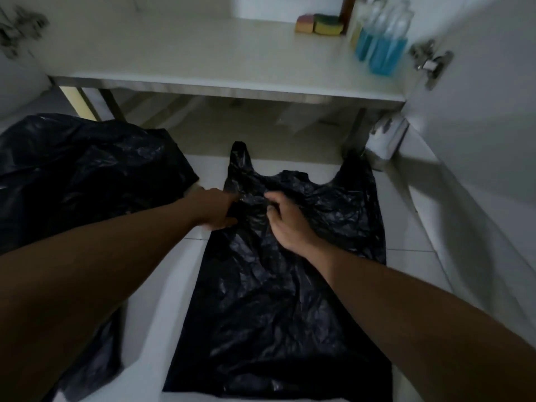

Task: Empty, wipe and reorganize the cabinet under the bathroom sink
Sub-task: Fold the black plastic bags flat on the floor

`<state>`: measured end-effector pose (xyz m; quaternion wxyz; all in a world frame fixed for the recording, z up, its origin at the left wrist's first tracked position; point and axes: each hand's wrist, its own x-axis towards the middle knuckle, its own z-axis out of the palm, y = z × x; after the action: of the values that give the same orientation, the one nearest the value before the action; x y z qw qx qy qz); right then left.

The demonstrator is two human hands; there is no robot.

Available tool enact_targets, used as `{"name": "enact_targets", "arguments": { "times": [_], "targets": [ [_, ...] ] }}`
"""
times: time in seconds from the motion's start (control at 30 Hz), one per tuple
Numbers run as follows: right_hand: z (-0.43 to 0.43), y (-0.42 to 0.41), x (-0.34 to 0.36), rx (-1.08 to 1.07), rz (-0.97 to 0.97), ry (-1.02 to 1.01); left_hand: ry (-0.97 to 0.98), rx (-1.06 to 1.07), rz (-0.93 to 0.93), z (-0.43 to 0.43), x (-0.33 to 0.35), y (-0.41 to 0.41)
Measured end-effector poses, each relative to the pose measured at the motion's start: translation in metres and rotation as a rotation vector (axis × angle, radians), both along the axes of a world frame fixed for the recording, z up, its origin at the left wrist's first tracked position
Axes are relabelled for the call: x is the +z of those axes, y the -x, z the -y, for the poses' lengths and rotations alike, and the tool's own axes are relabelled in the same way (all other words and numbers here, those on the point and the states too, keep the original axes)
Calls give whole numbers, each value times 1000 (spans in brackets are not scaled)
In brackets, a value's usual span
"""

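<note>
A crumpled bag [87, 169] lies on the floor [412, 265] at left. Just right of it, the left hand [214, 208] curls its fingers around the upper edge of the flat bag [275, 314] spread on the tiles, and the right hand [285, 224] pinches the same plastic close beside. In the open cabinet [188, 53] behind, sponges [319, 24] and bottles [383, 50] of blue liquid stand at the right end.

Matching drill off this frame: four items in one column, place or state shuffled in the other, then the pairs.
1. flat black bag
2. bulky black bag
3. sponges
4. bottles

A. part-filled with blue liquid, right end of the cabinet shelf
B. heaped at left on the floor
C. spread on the floor, gripped by left hand and right hand
D. back of the shelf, left of the bottles

Pairs: 1-C, 2-B, 3-D, 4-A
</note>
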<state>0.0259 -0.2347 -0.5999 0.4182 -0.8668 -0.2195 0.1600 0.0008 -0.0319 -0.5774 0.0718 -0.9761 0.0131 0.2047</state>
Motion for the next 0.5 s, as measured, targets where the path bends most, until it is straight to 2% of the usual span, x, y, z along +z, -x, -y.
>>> {"name": "enact_targets", "arguments": {
  "times": [0.07,0.17,0.2,0.27,0.33,0.4,0.5],
  "targets": [
    [6,4,26,-47,92,-77,9,3,32,3,3,11],
    [34,17,57,-73,168,-118,153,-29,176,22,11,41],
    [49,25,59,-46,202,-40,199,-66,178,33,14,55],
    [80,48,48,33,285,257,247,-129,98,55,14,85],
    [110,78,26,36,251,498,274,-103,1,72,4,114],
    [136,104,6,-9,226,588,273,-77,-48,79,-11,135],
    [170,129,-14,1,299,640,277,-102,-40,81,-29,155]
  ]
}}
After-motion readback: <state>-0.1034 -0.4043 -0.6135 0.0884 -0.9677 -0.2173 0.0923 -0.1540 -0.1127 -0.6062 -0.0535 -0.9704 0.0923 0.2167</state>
